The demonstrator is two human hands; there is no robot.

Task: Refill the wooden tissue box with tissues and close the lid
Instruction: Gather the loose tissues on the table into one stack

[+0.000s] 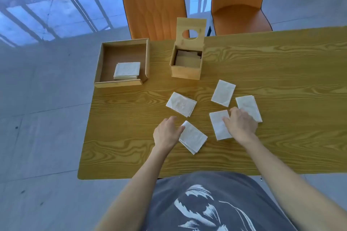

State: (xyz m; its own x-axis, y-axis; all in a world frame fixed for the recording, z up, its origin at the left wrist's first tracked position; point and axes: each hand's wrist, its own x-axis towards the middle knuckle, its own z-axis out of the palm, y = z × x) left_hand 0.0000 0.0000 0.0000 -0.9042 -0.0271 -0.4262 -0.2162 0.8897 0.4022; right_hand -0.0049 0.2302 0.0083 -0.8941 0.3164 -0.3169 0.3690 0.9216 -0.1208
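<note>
Tissue box (pixel 185 63) standing at the worktop's (pixel 281 73) far edge, lid (pixel 190 31) tipped up. Left hand (pixel 166 134) touching a folded tissue (pixel 193 138), fingers loosely apart. Right hand (pixel 241 124) pressing flat on another tissue (pixel 218 125), fingers spread.

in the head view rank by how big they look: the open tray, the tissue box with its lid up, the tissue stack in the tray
1. Open tray, largest.
2. Tissue box, clearly smaller than the tray beside it.
3. Tissue stack, smallest; it fills only a corner of the tray floor.
</note>
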